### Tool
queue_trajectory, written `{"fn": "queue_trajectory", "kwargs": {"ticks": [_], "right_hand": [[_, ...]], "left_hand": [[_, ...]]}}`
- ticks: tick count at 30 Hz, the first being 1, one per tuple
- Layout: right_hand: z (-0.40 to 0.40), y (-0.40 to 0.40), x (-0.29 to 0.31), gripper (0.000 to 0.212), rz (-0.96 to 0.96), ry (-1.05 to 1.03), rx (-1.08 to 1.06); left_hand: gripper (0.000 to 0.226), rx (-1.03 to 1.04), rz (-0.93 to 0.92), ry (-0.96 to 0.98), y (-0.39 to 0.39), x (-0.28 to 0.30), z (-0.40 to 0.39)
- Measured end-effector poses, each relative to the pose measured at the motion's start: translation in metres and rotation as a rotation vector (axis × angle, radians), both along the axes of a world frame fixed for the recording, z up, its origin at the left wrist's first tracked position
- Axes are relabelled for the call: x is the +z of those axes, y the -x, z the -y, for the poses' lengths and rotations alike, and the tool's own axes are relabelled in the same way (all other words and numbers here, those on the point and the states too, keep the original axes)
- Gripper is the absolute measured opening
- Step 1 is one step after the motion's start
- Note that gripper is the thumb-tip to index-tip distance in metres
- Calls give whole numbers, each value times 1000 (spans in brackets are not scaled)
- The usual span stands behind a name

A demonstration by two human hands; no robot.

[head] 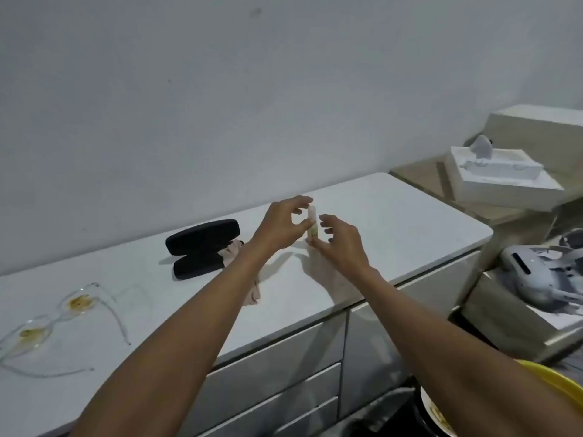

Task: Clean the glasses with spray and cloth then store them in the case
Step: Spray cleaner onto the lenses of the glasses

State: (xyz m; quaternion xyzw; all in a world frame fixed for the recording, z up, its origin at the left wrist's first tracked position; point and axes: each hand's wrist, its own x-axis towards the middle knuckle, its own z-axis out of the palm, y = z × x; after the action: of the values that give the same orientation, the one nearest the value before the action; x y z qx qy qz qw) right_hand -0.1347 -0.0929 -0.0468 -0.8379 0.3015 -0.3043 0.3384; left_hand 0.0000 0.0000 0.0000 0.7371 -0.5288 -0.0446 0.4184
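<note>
A small white spray bottle with a yellow label is held upright above the white counter. My right hand grips its lower body, and my left hand pinches its cap at the top. Clear-framed glasses with brownish smears on both lenses lie at the counter's left, temples unfolded. An open black glasses case sits left of my hands. A beige cloth lies beside the case, mostly hidden under my left forearm.
White drawers run below the counter. At the right, a white box with a device rests on a wooden shelf, a grey drone lies lower down, and a yellow bowl shows at the bottom right corner.
</note>
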Motion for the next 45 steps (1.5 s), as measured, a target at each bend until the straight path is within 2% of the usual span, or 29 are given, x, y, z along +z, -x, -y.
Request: {"fn": "queue_trajectory", "kwargs": {"ticks": [4, 6, 14, 18, 22, 30, 34, 40, 42, 45], "right_hand": [[-1, -7, -8, 33, 92, -42, 6], [-1, -13, -12, 25, 134, -45, -6], [2, -16, -13, 16, 134, -61, -32], [3, -15, -11, 18, 107, -43, -54], [8, -13, -12, 20, 93, -35, -93], [16, -6, -14, 21, 97, -1, -134], [17, -6, -16, 22, 107, -6, -129], [18, -7, -18, 24, 119, -17, -125], [17, -6, -17, 24, 126, -12, -133], [15, -6, -12, 26, 174, -36, -145]], "left_hand": [[27, 26, -36, 117, 4, -6, 9], [21, 39, -30, 161, 3, -10, 13], [19, 71, -133, 208, 3, -13, 20], [18, 117, -198, 300, 4, -6, 23], [23, 122, -261, 311, 1, -6, 20], [17, 99, -236, 127, 14, -43, 13], [19, 127, -394, 103, 21, -61, 11], [22, 162, -271, 26, 15, -72, 10], [29, 162, -267, 1, 15, -72, 9], [55, 139, -296, -47, 13, -68, 4]]}}
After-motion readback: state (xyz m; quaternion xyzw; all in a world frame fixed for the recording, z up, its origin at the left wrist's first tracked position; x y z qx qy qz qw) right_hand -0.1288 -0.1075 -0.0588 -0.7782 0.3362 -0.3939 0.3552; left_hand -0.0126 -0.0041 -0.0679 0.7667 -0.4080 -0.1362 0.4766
